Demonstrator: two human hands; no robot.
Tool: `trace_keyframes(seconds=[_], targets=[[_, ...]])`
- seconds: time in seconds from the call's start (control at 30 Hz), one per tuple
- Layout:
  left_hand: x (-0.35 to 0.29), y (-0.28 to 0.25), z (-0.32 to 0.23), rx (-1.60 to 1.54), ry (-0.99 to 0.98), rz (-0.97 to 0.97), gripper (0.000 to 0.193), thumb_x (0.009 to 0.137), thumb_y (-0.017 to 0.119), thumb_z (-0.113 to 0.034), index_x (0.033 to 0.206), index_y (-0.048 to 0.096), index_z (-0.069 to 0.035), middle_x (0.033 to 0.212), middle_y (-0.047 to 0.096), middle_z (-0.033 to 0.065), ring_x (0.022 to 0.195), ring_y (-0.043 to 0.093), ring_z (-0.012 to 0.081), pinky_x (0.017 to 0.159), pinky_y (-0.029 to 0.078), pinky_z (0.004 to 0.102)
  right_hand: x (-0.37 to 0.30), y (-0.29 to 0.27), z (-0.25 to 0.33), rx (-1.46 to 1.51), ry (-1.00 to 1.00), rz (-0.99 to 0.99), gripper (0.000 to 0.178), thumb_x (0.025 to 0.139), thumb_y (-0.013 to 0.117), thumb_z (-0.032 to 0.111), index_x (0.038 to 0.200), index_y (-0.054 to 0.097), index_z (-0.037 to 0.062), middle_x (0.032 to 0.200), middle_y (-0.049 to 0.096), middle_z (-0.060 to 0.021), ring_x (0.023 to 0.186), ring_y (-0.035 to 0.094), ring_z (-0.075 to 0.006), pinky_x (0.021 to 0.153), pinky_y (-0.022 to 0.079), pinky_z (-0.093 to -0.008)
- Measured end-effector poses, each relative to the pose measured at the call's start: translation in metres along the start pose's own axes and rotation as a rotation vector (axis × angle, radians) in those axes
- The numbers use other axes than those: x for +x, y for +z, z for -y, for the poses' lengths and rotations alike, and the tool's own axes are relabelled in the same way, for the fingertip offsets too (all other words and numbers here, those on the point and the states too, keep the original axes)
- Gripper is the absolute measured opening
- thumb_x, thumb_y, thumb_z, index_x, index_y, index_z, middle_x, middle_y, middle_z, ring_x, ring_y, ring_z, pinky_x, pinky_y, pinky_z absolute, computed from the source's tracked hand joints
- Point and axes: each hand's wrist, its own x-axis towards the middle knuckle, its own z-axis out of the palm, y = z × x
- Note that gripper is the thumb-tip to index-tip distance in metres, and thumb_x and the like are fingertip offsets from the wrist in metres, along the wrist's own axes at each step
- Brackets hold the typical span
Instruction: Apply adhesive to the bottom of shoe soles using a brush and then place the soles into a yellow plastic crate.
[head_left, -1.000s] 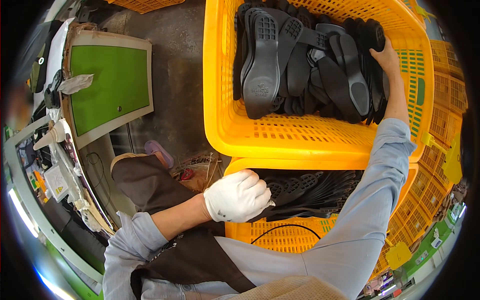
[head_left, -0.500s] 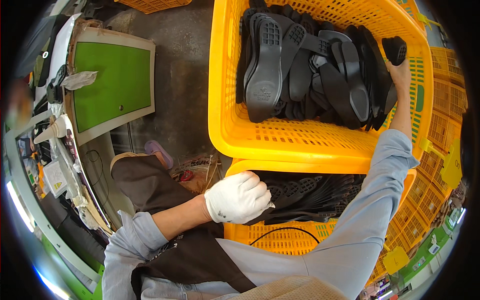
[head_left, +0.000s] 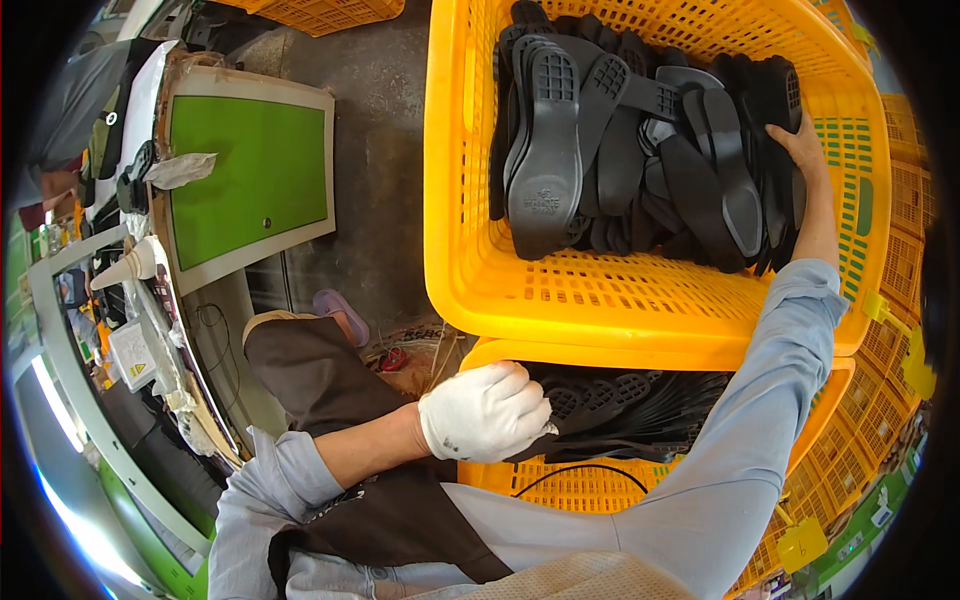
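Soles (head_left: pixel 640 150) in yellow crate (head_left: pixel 640 310), right hand (head_left: pixel 800 150) gripping

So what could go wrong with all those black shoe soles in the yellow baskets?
The upper basket sits partly over the lower basket, so the gloved left hand could get pinched if it shifts. The shoe soles are heaped loosely; the bare right hand, pushing at the pile's edge, might topple some. The left hand might also snag the soles it is gripping.

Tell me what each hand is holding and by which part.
The right hand grips a black shoe sole at its end, in the upper yellow crate. The gloved left hand clasps black soles at their ends.
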Motion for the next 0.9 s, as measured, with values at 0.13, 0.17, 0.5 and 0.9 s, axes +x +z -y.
trace_keyframes(seconds=[0.13,0.17,0.5,0.9], targets=[[0.001,0.002,0.000,-0.008,0.012,-0.008,0.022,0.065,0.070,-0.018,0.079,0.056,-0.008,0.073,0.052,0.0022,0.068,0.056,0.0188,0.065,0.046,0.0288,-0.006,-0.006,0.006,-0.012,0.046,-0.020,0.086,0.069,0.078,0.040,0.134,0.041,-0.0025,0.121,0.058,-0.0241,0.114,0.055,-0.0349,0.098,0.040,-0.0369],[0.000,0.001,0.000,-0.008,0.008,-0.013,0.022,0.065,0.070,-0.018,0.079,0.056,-0.008,0.073,0.052,0.0022,0.068,0.056,0.0188,0.065,0.046,0.0288,-0.005,-0.010,0.016,-0.076,0.031,-0.047,0.084,0.069,0.077,0.040,0.134,0.042,0.0005,0.119,0.059,-0.0244,0.112,0.056,-0.0365,0.097,0.042,-0.0388],[-0.010,0.003,0.004,-0.079,0.071,-0.123,0.021,0.071,0.067,-0.020,0.067,0.048,-0.010,0.064,0.043,0.0029,0.060,0.049,0.0198,0.061,0.042,0.0310,-0.054,-0.040,0.124,-0.448,0.153,-0.217,0.080,0.070,0.074,0.043,0.135,0.040,0.0121,0.116,0.061,-0.0220,0.108,0.058,-0.0381,0.090,0.045,-0.0441],[-0.018,0.010,0.001,-0.058,0.084,-0.240,0.022,0.074,0.066,-0.023,0.061,0.053,-0.011,0.062,0.049,0.0047,0.061,0.051,0.0227,0.063,0.042,0.0341,-0.112,-0.137,0.255,0.618,-0.327,-0.448,0.068,0.072,0.083,0.013,0.128,0.048,-0.0020,0.125,0.054,-0.0126,0.110,0.054,-0.0213,0.093,0.043,-0.0302]])
